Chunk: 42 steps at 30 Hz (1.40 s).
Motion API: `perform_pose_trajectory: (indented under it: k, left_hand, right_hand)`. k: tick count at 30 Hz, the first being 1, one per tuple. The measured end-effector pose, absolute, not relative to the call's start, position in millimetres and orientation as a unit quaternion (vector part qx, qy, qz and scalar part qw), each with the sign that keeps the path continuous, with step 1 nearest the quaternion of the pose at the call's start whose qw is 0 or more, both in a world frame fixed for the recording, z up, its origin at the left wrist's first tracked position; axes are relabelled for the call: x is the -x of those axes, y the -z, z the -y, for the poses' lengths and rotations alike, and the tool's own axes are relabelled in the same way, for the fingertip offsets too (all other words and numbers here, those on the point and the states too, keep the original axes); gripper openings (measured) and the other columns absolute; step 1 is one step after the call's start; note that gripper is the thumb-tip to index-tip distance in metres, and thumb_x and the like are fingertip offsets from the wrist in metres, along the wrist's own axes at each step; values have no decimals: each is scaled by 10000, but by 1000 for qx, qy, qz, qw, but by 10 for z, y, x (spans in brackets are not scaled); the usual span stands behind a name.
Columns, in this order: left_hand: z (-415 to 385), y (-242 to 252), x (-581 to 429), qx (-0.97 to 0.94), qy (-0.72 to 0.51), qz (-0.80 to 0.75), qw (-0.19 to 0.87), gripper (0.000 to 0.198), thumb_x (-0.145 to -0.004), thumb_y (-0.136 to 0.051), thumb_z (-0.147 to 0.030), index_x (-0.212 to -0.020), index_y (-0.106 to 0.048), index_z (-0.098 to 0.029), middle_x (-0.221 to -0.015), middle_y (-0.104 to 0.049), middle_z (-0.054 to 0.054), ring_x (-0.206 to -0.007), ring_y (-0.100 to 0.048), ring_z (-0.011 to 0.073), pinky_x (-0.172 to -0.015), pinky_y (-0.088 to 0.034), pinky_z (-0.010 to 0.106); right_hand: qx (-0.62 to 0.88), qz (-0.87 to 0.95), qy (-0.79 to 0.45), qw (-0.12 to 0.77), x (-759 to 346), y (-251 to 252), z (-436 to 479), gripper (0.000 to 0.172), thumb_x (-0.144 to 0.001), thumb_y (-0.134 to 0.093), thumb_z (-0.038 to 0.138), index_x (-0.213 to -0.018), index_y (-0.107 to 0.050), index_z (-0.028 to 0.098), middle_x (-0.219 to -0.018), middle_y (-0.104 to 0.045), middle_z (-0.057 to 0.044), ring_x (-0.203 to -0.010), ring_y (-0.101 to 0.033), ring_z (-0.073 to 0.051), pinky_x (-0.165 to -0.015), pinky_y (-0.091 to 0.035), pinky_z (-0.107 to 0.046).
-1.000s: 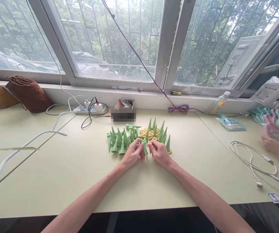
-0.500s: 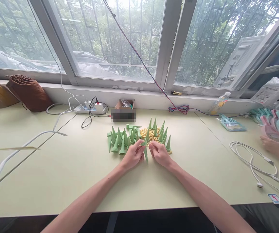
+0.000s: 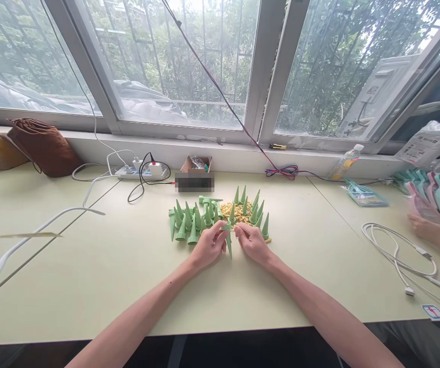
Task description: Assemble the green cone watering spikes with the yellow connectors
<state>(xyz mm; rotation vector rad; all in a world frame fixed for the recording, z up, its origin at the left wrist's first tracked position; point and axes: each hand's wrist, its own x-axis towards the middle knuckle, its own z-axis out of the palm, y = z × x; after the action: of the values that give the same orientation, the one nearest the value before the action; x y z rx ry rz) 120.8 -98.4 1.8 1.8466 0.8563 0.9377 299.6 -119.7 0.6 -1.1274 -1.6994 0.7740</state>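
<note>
My left hand (image 3: 208, 245) is closed round the capped end of a green plastic watering spike (image 3: 229, 247), whose point hangs down toward the table. My right hand (image 3: 253, 244) is pinched just right of that cap, a small gap away. Whatever lies between its fingertips is too small to make out. Behind my left hand, several more green spikes (image 3: 192, 221) are crowded together, most with points up. A pile of small yellow pieces (image 3: 238, 212) lies beyond my hands, and other green spikes (image 3: 265, 226) stand in and beside it.
At the back are a power strip (image 3: 122, 173), a small cardboard box (image 3: 194, 164), coiled wires (image 3: 286, 173) and a bottle (image 3: 347, 162). On the right, a white cable (image 3: 396, 250) lies near another person's hands (image 3: 426, 228), which touch pastel plastic parts (image 3: 430, 191). Glasses (image 3: 24, 243) appear at left.
The tip of the spike in my left hand has swung slightly left. My hands stay almost in place. At the right edge, the other person's hands have shifted a little left.
</note>
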Motion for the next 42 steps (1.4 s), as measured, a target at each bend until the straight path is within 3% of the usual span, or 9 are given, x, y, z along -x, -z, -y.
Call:
perform_pose_trajectory:
  k: [5, 8, 12, 23, 28, 33, 38, 42]
  left_hand:
    - [999, -118, -1268, -660, -400, -326, 546, 305, -934, -503, -495, -1032, -446, -212, -543, -580, -56, -407, -547, 124, -420, -456, 226]
    - [998, -147, -1283, -631, -406, -320, 579, 337, -906, -544, -514, -1007, -441, -209, -531, -584, -55, -400, -555, 129, -406, -456, 225]
    - [985, -135, -1280, -613, -403, -324, 598, 353, -890, -563, -525, -980, -452, -203, -519, -575, -54, -398, -560, 130, -390, -447, 216]
    - [996, -84, -1242, -666, -377, -334, 550, 330, -918, -529, -511, -1017, -460, -204, -549, -562, -58, -397, -546, 119, -398, -431, 212]
    - [998, -85, -1228, -678, -371, -338, 537, 312, -927, -523, -496, -1021, -470, -203, -557, -561, -56, -404, -543, 110, -413, -432, 210]
    - [996, -136, -1260, -636, -385, -328, 582, 350, -890, -571, -522, -976, -463, -200, -551, -575, -51, -399, -556, 124, -401, -442, 221]
    - [1002, -197, -1278, -596, -400, -339, 608, 386, -862, -604, -533, -989, -450, -202, -544, -590, -51, -411, -574, 136, -409, -461, 230]
    - [1003, -197, -1277, -600, -397, -338, 607, 400, -851, -614, -535, -988, -447, -199, -529, -588, -52, -401, -564, 133, -405, -461, 229]
  right_hand:
    - [476, 659, -321, 486, -2970, -56, 1223, 274, -989, -446, 451, -972, -556, 200, -656, -567, 18, -517, -513, -131, -531, -416, -255]
    - [475, 660, -313, 490, -2969, -69, 1218, 290, -978, -477, 446, -1092, -575, 198, -775, -623, -15, -550, -549, -134, -552, -455, -263]
    - [465, 671, -310, 487, -2979, -47, 1195, 294, -973, -480, 451, -978, -620, 192, -804, -632, -30, -550, -560, -134, -560, -475, -271]
    - [472, 684, -309, 462, -3004, -9, 1186, 361, -981, -460, 438, -715, -513, 200, -551, -526, 28, -478, -485, -125, -515, -390, -256]
    - [478, 690, -297, 455, -3007, -10, 1189, 381, -978, -457, 461, -707, -526, 202, -481, -432, 52, -441, -404, -122, -478, -328, -260]
    - [476, 675, -322, 463, -2979, -45, 1218, 393, -982, -424, 502, -748, -525, 203, -551, -506, 30, -471, -465, -127, -498, -381, -261]
    - [474, 661, -326, 482, -2958, -92, 1243, 301, -980, -443, 479, -872, -512, 207, -649, -545, 18, -522, -507, -134, -524, -417, -261]
    - [475, 661, -325, 482, -2963, -87, 1236, 306, -987, -426, 462, -828, -492, 209, -637, -531, 19, -523, -501, -135, -531, -420, -265]
